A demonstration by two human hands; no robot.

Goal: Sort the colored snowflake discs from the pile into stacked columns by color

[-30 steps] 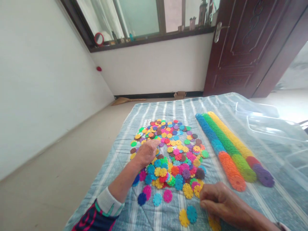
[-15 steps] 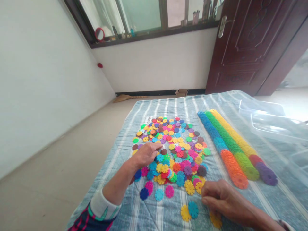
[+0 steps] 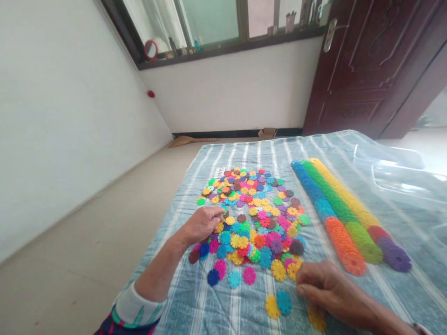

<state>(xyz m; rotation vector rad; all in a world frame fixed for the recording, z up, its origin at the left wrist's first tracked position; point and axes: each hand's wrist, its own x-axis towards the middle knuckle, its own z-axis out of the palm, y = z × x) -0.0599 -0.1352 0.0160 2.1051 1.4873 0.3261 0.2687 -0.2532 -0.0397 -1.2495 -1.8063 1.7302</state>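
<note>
My left hand (image 3: 202,224) is closed, fingertips pinched together at the left side of a loose pile of colourful notched discs (image 3: 260,215); a green disc shows at its fingertips. My right hand (image 3: 323,286) is curled at the pile's lower right, beside a yellow disc (image 3: 292,270); what its fingers hold, if anything, is hidden. Partly under that hand lies another yellow disc (image 3: 317,321). A yellow disc (image 3: 272,306) and a blue disc (image 3: 284,302) overlap to its left. Right of the pile, overlapping discs form long rows sorted by colour, one ending in orange (image 3: 345,251).
A striped cloth (image 3: 181,321) covers the surface beneath the discs. Clear plastic containers (image 3: 407,181) stand at the right. Beyond are a dark red door (image 3: 352,88), a window ledge with small items, and a broom on the floor.
My left hand has moved left across the pile, from its middle toward its left side, and a green disc now shows at its fingertips. My right hand has kept its place beside the discs.
</note>
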